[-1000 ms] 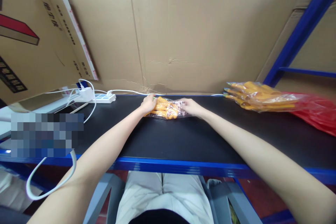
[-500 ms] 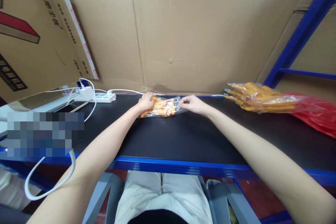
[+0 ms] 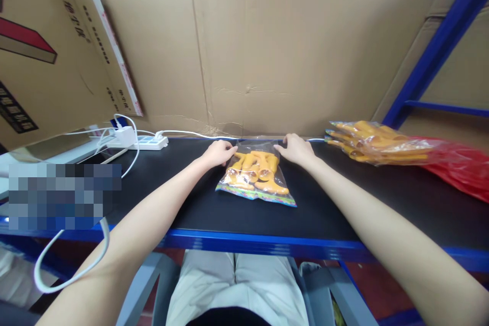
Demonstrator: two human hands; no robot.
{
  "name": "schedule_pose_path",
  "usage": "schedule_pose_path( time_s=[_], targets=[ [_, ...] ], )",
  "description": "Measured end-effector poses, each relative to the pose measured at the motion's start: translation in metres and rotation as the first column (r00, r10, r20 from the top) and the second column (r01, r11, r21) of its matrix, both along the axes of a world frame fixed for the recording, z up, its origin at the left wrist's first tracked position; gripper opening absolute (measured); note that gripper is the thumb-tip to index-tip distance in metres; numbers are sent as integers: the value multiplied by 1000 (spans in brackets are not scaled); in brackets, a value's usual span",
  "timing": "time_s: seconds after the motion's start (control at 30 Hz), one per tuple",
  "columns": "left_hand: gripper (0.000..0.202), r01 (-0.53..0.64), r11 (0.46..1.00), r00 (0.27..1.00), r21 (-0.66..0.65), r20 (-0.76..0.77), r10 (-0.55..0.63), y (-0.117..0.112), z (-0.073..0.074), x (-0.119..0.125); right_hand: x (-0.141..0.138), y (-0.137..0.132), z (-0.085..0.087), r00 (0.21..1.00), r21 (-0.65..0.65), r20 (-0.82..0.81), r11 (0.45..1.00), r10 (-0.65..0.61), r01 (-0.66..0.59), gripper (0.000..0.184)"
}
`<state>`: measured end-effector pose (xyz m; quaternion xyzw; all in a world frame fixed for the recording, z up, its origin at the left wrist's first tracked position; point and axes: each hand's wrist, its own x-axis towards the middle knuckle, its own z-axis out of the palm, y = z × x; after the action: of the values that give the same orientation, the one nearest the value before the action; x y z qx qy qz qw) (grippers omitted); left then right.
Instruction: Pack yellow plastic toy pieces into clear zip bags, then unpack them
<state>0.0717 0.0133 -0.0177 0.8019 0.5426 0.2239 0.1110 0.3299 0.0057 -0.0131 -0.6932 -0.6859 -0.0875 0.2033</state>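
Note:
A clear plastic bag (image 3: 287, 196) lies flat on the black tabletop (image 3: 229, 219), its coloured zip edge towards me. Inside are several orange-yellow hollow plastic pieces (image 3: 263, 163). My left hand (image 3: 219, 153) is closed at the bag's upper left edge, thumb on the plastic and the other fingers curled, partly hidden. At the opposite upper corner, my right hand (image 3: 298, 150) rests with thumb and forefinger apart, the thumb touching or very near the plastic.
On the right lie more bagged orange-yellow pieces (image 3: 367, 141) beside a red plastic bag (image 3: 456, 163). A white power strip (image 3: 151, 142) with a charger and cables stands at the left. Cardboard (image 3: 282, 51) walls the back. A blue metal edge (image 3: 244, 241) runs along the front.
The bag, bunched between my hands before, is now spread flat with its zip edge towards me. My left hand has moved right; my right hand has shifted slightly right and opened.

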Motion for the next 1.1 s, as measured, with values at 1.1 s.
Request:
schedule_pose_path(
  time_s=[1.1],
  targets=[
    [7,183,865,573,-467,766,292,19,-19,-9,-12,8,-24,215,-130,-976,853,-21,-506,4]
  ],
)
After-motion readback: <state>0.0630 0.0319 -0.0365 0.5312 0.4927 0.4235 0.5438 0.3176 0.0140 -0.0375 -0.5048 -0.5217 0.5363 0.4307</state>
